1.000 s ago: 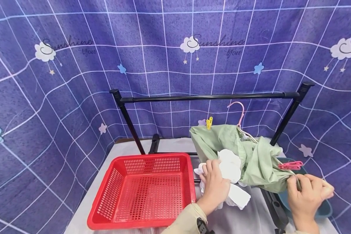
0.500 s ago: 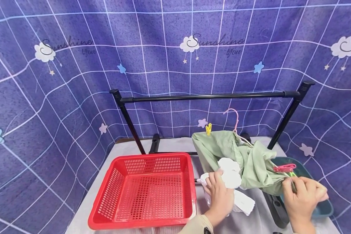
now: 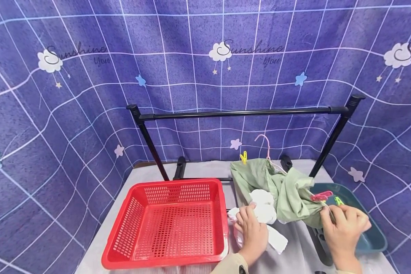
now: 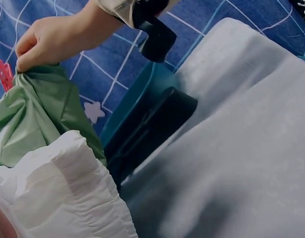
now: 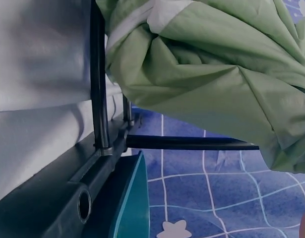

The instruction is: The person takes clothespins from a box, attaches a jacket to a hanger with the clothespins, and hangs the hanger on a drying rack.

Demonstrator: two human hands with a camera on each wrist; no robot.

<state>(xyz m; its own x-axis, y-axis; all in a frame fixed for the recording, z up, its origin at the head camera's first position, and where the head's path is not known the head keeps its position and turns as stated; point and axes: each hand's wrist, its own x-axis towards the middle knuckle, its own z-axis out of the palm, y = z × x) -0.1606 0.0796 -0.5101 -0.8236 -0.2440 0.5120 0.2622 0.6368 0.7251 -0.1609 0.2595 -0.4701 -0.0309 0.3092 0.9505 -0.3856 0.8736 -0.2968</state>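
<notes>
My left hand (image 3: 255, 232) grips a bunched white cloth piece with ruffled edges (image 3: 263, 209), which hangs in front of a green garment (image 3: 260, 175). In the left wrist view the white piece (image 4: 68, 193) shows gathered elastic-looking folds. The green garment is on a pink hanger (image 3: 268, 146), whose hook stands free below the rack bar. My right hand (image 3: 344, 228) pinches the garment's right end, beside a pink clothespin (image 3: 322, 196). A yellow clothespin (image 3: 243, 157) is clipped at its left top. The right wrist view shows green folds (image 5: 207, 94); my right fingers are mostly outside it.
A red perforated basket (image 3: 222, 213) stands on the white-covered table at left. Behind it rises a black rack with a crossbar (image 3: 239, 113). A teal basin (image 3: 380, 232) holding a green clothespin (image 3: 338, 200) sits at right, beside the rack's foot (image 3: 323, 253).
The green garment, hanger and my right hand have moved left, and the hanger hook has sunk. My left hand is lower than a second ago, still gripping the white piece. More of the basin shows.
</notes>
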